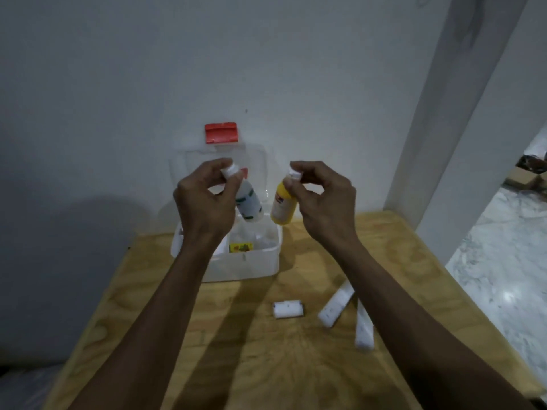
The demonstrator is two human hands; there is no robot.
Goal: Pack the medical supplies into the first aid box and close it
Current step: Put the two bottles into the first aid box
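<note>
Over box: left hand [204, 199] pinches white plastic bottle [247, 202]; right hand [322, 199] pinches yellow plastic bottle [283, 207].
Risk: cap-only grips, bottles may slip, miss open white first aid box [245, 266].

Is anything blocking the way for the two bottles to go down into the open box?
Nothing visible does. The left hand holds the white bottle and the right hand the yellow bottle by their caps, above the box. Its lid stands open behind; a small yellow packet lies inside.

Yellow bottle [283, 207], red latch [221, 132], wht box [245, 267].
</note>
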